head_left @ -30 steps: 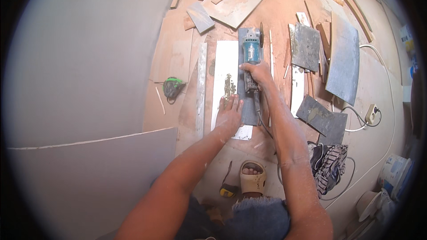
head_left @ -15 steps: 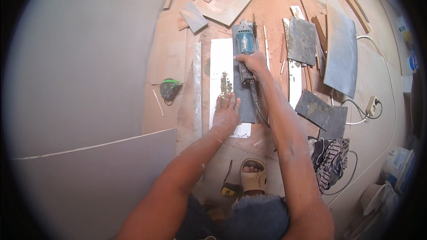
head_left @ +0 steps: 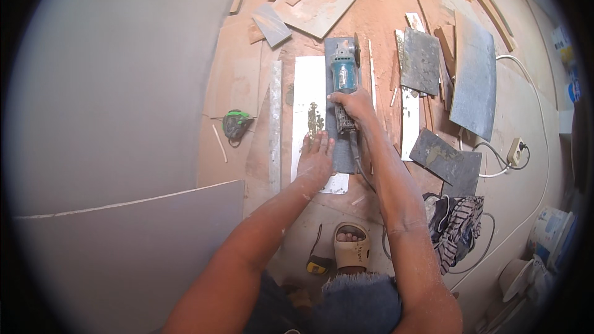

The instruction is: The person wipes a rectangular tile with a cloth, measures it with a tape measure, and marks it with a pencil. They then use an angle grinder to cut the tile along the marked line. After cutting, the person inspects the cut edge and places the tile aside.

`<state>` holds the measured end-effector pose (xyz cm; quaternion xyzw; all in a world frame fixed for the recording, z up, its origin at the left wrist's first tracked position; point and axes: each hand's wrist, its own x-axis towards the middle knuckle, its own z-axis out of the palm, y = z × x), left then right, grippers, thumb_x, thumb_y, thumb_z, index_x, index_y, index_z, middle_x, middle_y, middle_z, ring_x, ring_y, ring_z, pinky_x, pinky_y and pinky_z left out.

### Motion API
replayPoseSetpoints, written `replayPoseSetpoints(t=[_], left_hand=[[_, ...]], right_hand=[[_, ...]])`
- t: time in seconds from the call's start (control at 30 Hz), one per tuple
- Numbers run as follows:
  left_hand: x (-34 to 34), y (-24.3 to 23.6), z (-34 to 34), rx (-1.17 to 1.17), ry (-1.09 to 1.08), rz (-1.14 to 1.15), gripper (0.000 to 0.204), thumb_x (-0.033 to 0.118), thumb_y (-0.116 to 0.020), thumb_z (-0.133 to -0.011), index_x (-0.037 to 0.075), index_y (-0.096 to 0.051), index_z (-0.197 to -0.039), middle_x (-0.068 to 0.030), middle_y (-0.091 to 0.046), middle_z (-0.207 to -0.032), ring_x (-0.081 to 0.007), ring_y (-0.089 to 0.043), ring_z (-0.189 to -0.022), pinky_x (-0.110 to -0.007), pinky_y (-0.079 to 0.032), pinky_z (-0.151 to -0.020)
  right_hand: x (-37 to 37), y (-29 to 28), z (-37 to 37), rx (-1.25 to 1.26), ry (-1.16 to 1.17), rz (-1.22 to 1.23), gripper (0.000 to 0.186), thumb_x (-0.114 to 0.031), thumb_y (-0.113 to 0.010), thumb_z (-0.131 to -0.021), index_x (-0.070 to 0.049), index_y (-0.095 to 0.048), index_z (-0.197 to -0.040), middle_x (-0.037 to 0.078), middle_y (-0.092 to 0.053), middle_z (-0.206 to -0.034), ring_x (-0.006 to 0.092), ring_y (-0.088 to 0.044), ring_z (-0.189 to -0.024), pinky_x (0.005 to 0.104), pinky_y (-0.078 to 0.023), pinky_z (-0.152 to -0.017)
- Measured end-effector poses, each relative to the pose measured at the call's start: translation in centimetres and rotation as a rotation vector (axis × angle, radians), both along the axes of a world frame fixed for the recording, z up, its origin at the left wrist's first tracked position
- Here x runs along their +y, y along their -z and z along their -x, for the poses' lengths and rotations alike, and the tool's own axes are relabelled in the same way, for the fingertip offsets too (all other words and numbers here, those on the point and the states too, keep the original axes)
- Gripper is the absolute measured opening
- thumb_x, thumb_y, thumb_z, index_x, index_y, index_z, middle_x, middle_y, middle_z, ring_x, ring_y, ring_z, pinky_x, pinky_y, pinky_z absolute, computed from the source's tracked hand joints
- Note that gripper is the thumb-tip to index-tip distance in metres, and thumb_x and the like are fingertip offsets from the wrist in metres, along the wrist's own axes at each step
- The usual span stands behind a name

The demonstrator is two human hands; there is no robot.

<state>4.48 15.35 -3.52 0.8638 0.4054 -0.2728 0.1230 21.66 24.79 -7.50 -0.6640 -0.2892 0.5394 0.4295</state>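
My right hand (head_left: 355,106) is wrapped round the body of a teal angle grinder (head_left: 344,74), whose disc (head_left: 356,49) stands upright on the right side of its head. Beneath the grinder lies a long dark grey tile strip (head_left: 342,159). My left hand (head_left: 316,159) rests flat with its fingers stretched forward, pressing on a white tile strip (head_left: 301,99) and reaching the grey strip's edge. Dark mortar smears mark the white strip ahead of my fingertips. The grinder's cord runs back along my right forearm.
Left of the strips lie a metal straightedge (head_left: 275,124) and a green-and-black tape measure (head_left: 237,125). Tile offcuts (head_left: 419,59) are scattered to the right, near a socket block (head_left: 516,151) and a striped cloth (head_left: 459,229). A yellow tape measure (head_left: 318,265) lies by my foot.
My right hand has drawn the grinder slightly back toward me along the grey strip. My left hand stays in place on the tile.
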Motion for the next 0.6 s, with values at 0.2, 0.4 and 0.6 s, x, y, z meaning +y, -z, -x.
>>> replayPoseSetpoints(t=[0.2, 0.4, 0.6], left_hand=[[-0.2, -0.2, 0.4, -0.001, 0.020, -0.035, 0.088, 0.049, -0.066, -0.090, 0.003, -0.031, -0.156, -0.0197, -0.027, -0.163, -0.0311, -0.017, -0.154, -0.052, -0.009, -0.125], [0.1, -0.4, -0.1, 0.001, 0.039, -0.009, 0.091, 0.050, -0.068, -0.088, 0.003, -0.030, -0.156, -0.0186, -0.027, -0.163, -0.0306, -0.019, -0.154, -0.052, -0.011, -0.125], [0.6, -1.3, 0.0, 0.028, -0.022, 0.018, 0.092, 0.051, -0.069, -0.087, 0.006, -0.031, -0.157, -0.0187, -0.024, -0.164, -0.0301, -0.017, -0.155, -0.053, -0.009, -0.125]], right_hand=[[1.5, -2.3, -0.2, -0.014, -0.019, 0.021, 0.037, -0.019, -0.082, -0.070, 0.004, -0.076, -0.098, 0.017, -0.075, -0.093, 0.0236, -0.071, -0.078, 0.0334, -0.055, -0.072], [2.8, -1.1, -1.5, -0.013, 0.003, 0.033, 0.045, -0.022, -0.084, -0.069, 0.004, -0.073, -0.104, 0.018, -0.075, -0.094, 0.0241, -0.072, -0.081, 0.0341, -0.055, -0.074], [-3.2, -5.2, 0.8, -0.222, 0.050, -0.091, 0.054, -0.021, -0.085, -0.070, 0.010, -0.063, -0.109, 0.018, -0.071, -0.091, 0.0229, -0.070, -0.075, 0.0339, -0.057, -0.066]])
